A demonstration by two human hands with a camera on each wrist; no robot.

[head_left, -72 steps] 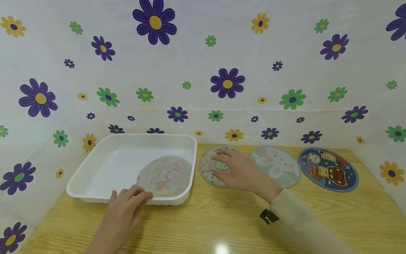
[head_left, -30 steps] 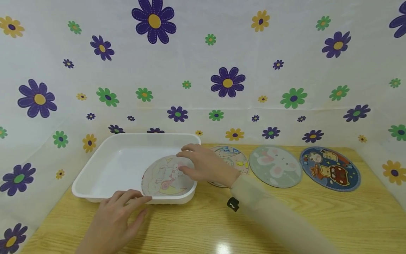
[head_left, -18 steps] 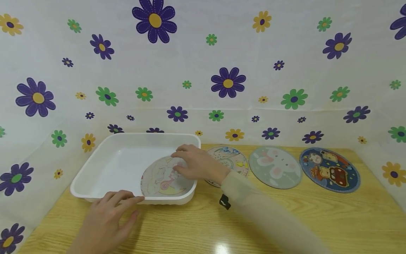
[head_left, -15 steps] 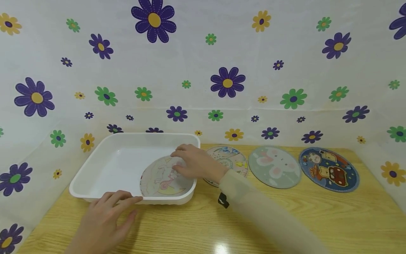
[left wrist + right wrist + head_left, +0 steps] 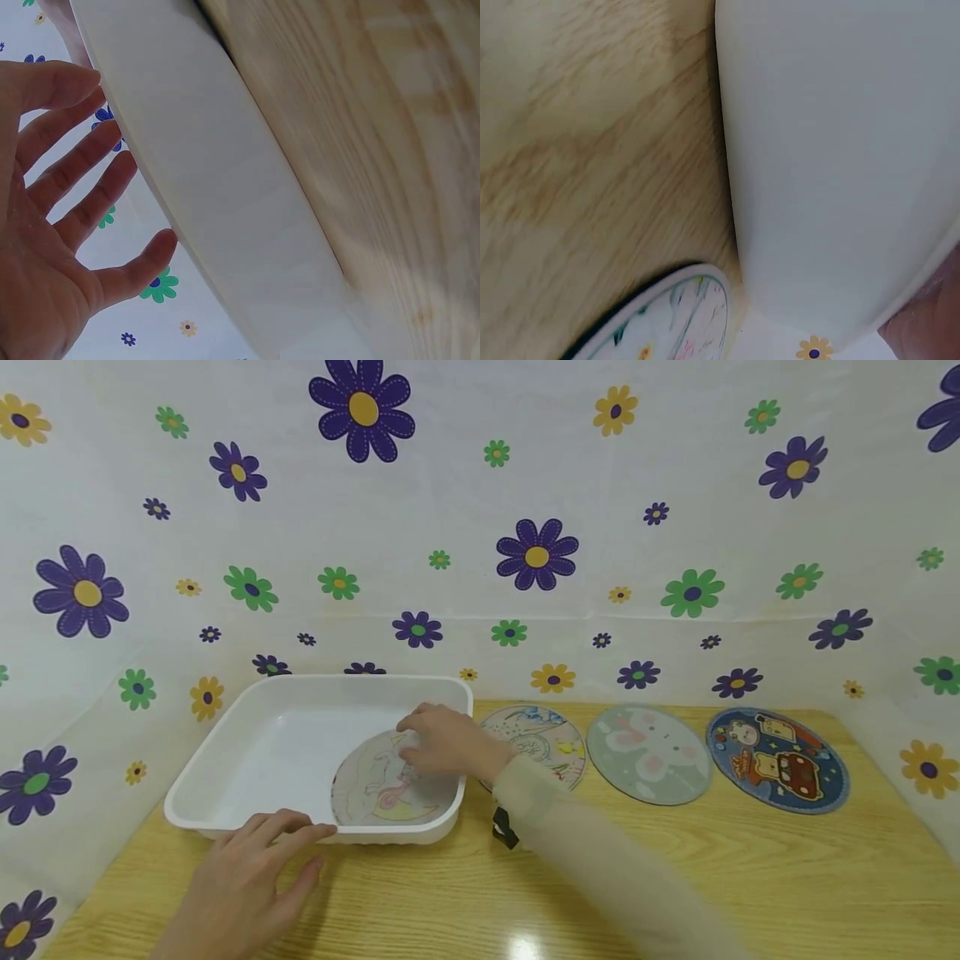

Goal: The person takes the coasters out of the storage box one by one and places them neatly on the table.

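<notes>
A white tray point(image 5: 225, 768) stands on the left of the table, with a pale round mat point(image 5: 367, 789) printed with a pink and yellow cartoon lying in its right part. My left hand point(image 5: 240, 881) touches the tray's front rim with relaxed, spread fingers; in the left wrist view the fingertips meet the rim. Reaching over the right wall, my right hand point(image 5: 450, 743) is bent down over the mat, thumb and fingers apart. Whether its fingertips touch the mat cannot be made out. The tray wall hides most of that hand in the right wrist view.
Right of the tray, a round floral mat point(image 5: 551, 735) lies partly behind the right forearm. Further along are a green bunny mat point(image 5: 652, 756) and a dark blue mat point(image 5: 780, 760) with a red car. A flower-printed sheet point(image 5: 450, 510) hangs behind the wooden table point(image 5: 420, 902).
My right hand has moved left from above the floral mat into the tray, over the pale mat. My left hand has slid a little left along the front rim, its fingers loosened.
</notes>
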